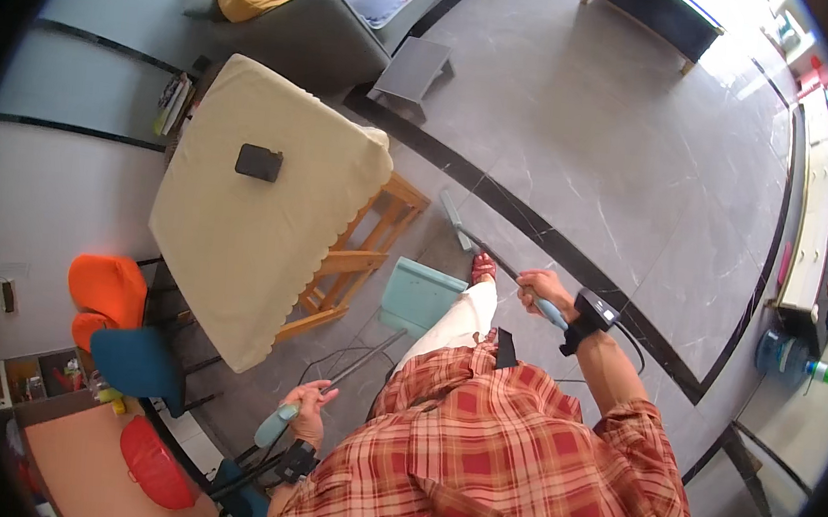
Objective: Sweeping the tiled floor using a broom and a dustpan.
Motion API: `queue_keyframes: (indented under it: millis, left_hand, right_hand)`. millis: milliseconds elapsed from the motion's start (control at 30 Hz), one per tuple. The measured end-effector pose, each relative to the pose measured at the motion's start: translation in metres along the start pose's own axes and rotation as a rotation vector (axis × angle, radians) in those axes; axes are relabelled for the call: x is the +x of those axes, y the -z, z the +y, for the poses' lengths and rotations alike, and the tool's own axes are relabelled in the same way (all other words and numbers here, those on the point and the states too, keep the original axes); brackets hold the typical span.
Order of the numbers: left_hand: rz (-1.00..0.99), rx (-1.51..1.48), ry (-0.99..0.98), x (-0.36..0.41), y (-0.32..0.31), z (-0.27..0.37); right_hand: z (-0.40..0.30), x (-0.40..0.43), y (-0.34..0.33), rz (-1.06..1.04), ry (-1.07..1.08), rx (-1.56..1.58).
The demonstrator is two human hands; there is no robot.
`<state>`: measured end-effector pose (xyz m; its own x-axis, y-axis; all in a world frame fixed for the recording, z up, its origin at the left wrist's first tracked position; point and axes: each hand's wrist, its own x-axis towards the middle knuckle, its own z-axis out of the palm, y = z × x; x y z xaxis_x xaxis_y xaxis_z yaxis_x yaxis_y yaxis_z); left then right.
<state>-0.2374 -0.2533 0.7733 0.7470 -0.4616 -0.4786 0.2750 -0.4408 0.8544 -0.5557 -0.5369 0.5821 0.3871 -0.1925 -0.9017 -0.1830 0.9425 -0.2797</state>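
My right hand [544, 289] grips the handle of a broom [496, 256]. The broom's pale blue-green head [456, 220] rests on the floor ahead of my sandalled foot. My left hand [307, 405] is closed around the long handle of a dustpan, near its light blue grip [275, 426]. The teal pan [422, 294] lies on the grey tile between my leg and the wooden table legs, a short way from the broom head. I cannot make out any dirt in the pan.
Left stands a table with a cream cloth [300, 133], a black device [259, 162] on it. Orange [106, 293] and blue [137, 361] chairs adjoin it. A grey stool [414, 72] stands ahead by a sofa. A water jug [778, 353] lies right. Cables trail near the dustpan.
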Motion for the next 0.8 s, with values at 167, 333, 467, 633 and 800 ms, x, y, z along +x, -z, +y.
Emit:
queue_keyframes:
  millis: [167, 333, 467, 633, 800]
  left_hand:
    - [-0.088, 0.098, -0.003, -0.011, 0.0, -0.014]
    - [-0.112, 0.165, -0.015, -0.019, -0.006, -0.007]
    - [-0.153, 0.167, -0.064, -0.015, 0.007, 0.004]
    - [-0.123, 0.132, -0.081, -0.016, 0.029, -0.016]
    - [0.045, 0.173, -0.051, -0.004, 0.044, 0.037]
  right_hand:
    - [-0.02, 0.011, 0.004, 0.022, -0.072, -0.155]
    - [-0.02, -0.022, 0.05, 0.037, 0.053, 0.157]
    - [-0.024, -0.07, 0.093, 0.123, 0.003, 0.316]
    - [-0.017, -0.096, 0.117, 0.253, 0.099, 0.303]
    - [-0.06, -0.105, 0.042, 0.323, 0.091, -0.019]
